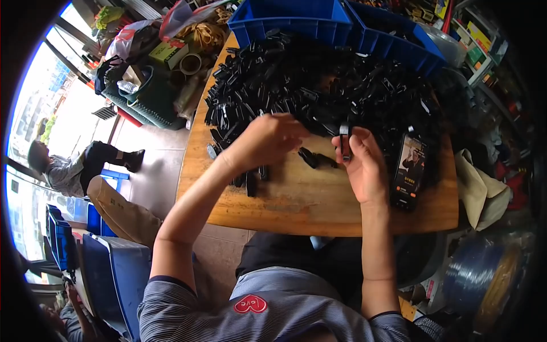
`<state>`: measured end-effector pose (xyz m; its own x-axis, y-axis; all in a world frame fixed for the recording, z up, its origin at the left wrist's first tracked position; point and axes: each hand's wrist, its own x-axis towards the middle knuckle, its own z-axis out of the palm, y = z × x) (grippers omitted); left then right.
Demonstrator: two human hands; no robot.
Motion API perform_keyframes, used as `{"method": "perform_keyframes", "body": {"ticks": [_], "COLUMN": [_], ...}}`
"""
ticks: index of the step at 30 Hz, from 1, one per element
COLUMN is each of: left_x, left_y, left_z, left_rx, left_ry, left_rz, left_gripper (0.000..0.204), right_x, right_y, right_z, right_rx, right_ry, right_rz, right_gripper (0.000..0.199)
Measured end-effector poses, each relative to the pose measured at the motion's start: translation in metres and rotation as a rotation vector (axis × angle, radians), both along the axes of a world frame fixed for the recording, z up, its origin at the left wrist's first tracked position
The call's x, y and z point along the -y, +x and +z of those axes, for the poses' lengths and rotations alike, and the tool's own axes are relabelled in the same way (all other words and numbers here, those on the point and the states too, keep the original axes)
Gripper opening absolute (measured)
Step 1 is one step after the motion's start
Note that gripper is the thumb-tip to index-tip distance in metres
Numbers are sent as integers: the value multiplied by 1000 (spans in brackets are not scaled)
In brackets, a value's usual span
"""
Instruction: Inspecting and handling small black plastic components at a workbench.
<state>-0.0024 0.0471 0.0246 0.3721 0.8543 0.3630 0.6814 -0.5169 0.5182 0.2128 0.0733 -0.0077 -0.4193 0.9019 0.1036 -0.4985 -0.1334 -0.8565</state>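
My right hand (366,162) is closed around a small black plastic part (345,132), which stands upright between thumb and fingers. Over the near edge of the pile, my left hand (270,142) is smeared by motion; whether its fingers hold anything does not show. A large heap of small black plastic parts (268,80) covers the far half of the wooden table (268,211). Just below and between my hands, a loose black part (308,158) lies on the wood. A phone (409,168) with a lit screen rests at the right of the table.
Two blue plastic bins (290,28) stand behind the heap. Beige cloth (481,191) hangs past the table's right edge, above a wrapped spool (484,279). At left are a dark green basket (151,94), a seated person (68,168) and a tall blue bin (122,273).
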Motion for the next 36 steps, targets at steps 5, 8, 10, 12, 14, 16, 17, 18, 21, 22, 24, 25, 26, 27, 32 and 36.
{"method": "perform_keyframes", "body": {"ticks": [5,8,10,12,14,16,17,18,21,22,24,25,26,27,32,36], "left_x": [21,18,18,23,30,34,35,37,41,40,40,41,42,42,39,41], "left_y": [18,19,12,5,1,-1,0,-1,-2,-2,-2,-2,-2,-2,-1,0], "left_z": [-50,-59,-53,-39,-24,-15,-16,-16,-14,-13,-10,-9,-8,-9,-14,-18], "left_rx": [-223,-303,-218,12,239,491,531,533,585,588,481,481,483,484,539,545], "left_ry": [82,90,103,3,-104,-142,-130,-128,-161,-161,-185,-187,-181,-176,-145,-172], "left_rz": [-10,58,36,4,-30,-148,-149,-148,-105,-106,-96,-95,-96,-96,-96,-100], "left_gripper": [38,36,36,35,34,32,31,31,31,31,31,31,31,30,29,29], "right_x": [5,10,10,11,14,17,16,17,14,15,20,21,23,25,26,32], "right_y": [-3,-4,-5,-4,-8,-16,-18,-20,-21,-21,-21,-23,-24,-23,-17,-18], "right_z": [-5,-4,0,5,8,8,5,6,12,15,21,18,15,11,5,3], "right_rx": [-15,39,66,81,94,99,126,128,120,123,-56,-71,-71,-50,10,20], "right_ry": [-58,-52,-1,11,16,121,164,166,160,160,27,18,16,34,-44,-64], "right_rz": [105,110,126,134,143,122,95,97,-30,-31,-49,-71,-72,-22,160,128], "right_gripper": [36,41,40,38,37,35,36,36,40,40,35,32,32,30,23,20]}}
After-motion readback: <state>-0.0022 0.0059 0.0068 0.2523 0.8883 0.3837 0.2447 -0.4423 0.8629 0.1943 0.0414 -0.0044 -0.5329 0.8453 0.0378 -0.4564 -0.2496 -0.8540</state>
